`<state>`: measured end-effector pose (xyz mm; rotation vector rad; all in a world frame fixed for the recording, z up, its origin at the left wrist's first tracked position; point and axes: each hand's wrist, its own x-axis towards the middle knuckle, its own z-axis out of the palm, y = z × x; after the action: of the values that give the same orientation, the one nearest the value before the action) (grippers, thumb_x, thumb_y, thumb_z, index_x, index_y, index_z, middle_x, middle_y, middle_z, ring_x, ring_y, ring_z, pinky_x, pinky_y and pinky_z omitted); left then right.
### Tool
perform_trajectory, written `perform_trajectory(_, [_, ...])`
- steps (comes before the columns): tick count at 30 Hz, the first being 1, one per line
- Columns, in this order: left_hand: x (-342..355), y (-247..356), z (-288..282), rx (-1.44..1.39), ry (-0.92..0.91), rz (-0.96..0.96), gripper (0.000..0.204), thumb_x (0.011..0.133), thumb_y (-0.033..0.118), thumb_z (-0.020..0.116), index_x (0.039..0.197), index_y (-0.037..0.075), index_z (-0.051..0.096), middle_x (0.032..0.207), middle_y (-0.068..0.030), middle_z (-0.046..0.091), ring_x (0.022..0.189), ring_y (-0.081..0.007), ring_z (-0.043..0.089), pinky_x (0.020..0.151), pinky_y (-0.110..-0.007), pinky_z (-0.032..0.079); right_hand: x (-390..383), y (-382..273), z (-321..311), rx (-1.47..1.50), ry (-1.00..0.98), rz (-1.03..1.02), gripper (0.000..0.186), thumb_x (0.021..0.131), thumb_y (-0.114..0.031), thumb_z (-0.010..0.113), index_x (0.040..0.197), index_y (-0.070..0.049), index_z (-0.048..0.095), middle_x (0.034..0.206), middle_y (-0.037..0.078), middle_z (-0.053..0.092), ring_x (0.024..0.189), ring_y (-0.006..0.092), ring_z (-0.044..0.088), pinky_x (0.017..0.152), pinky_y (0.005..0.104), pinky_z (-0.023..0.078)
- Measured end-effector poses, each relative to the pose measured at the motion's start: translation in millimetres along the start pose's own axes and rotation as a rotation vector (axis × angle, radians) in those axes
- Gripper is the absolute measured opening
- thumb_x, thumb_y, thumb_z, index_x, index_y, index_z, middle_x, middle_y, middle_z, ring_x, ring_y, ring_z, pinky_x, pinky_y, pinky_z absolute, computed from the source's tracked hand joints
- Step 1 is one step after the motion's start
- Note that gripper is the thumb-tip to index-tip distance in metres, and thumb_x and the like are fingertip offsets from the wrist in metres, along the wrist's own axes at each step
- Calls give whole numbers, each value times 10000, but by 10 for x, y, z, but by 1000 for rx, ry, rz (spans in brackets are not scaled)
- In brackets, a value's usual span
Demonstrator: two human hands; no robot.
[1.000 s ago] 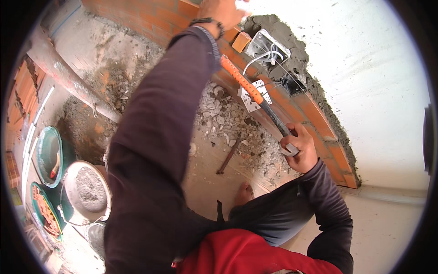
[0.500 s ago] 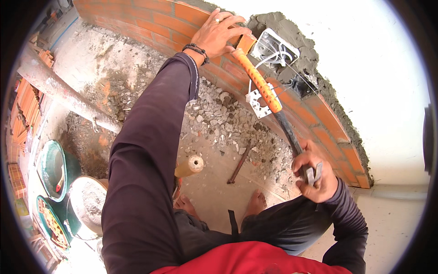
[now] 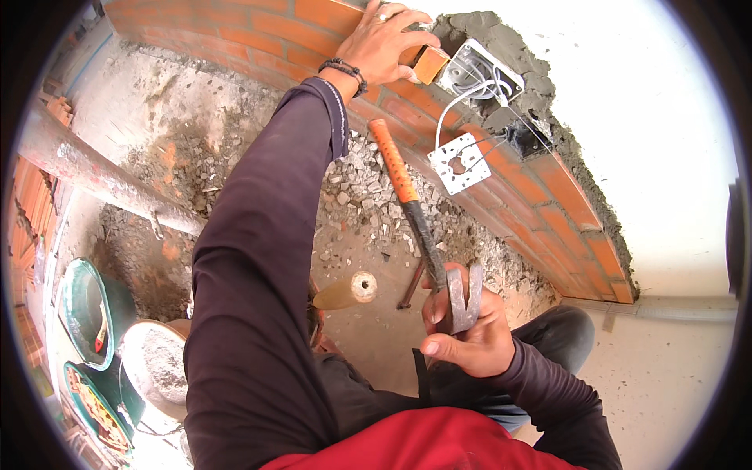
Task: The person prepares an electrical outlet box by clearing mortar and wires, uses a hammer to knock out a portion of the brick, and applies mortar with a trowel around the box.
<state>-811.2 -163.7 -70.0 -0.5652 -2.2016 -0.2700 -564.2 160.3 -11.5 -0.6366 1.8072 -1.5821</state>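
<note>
My left hand (image 3: 385, 43) grips a small orange brick piece (image 3: 431, 64) at the wall top, beside wet grey mortar (image 3: 535, 74) and an electrical box (image 3: 479, 74) full of white cables. A white perforated plate (image 3: 459, 163) hangs on wires below the box, in front of the brick wall (image 3: 572, 243). My right hand (image 3: 470, 329) grips a hammer (image 3: 460, 301) by its metal claw head, low in front of me. The hammer's orange-and-black handle points up and to the left, its end short of my left hand.
A yellowish cylinder (image 3: 337, 291) is near my feet, beside a rusty bar (image 3: 410, 286). Rubble (image 3: 359, 200) lines the wall's foot. At left are a pale pole (image 3: 102, 176), stacked bricks (image 3: 31, 204), green tubs (image 3: 110, 313) and a bucket (image 3: 157, 364). A white wall (image 3: 642, 141) stands at right.
My left hand came down onto the brick piece. My right hand moved down and, latterly, leftward with the hammer, whose handle end swung away from the brick piece. The yellowish cylinder came into view.
</note>
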Motion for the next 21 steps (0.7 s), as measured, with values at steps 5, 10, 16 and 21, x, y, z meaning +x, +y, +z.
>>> perform_trajectory(5, [-4,-10,-38,-20,-3,29,441,756,274,835,1175,240,700,1412,-104,509,1358,-370,384,1146,-575,302,45,-36,77,351,-143,206,384,791,6,838,1146,-23,695,1151,96,600,1031,184,593,878,332,481])
perform_trajectory(10, [89,-26,-90,-13,27,13,199,841,321,747,1006,212,771,1279,-56,586,1248,-321,463,1132,-542,315,343,59,235,-76,-132,-165,391,737,5,869,1078,-17,680,1148,117,595,1077,218,583,952,340,449])
perform_trajectory(16, [228,-17,-216,-54,1,-50,274,837,448,720,878,187,793,1029,-40,626,1111,-291,526,1065,-509,345,658,106,512,-115,32,-211,319,671,-14,876,908,-72,671,984,60,594,908,171,570,778,321,457])
perform_trajectory(21, [268,13,-187,-69,-34,-77,303,805,492,742,874,203,803,1036,-42,630,1127,-294,520,1094,-528,316,824,26,461,-202,-29,-428,339,722,29,842,1006,-58,678,1038,56,656,969,146,636,844,296,501])
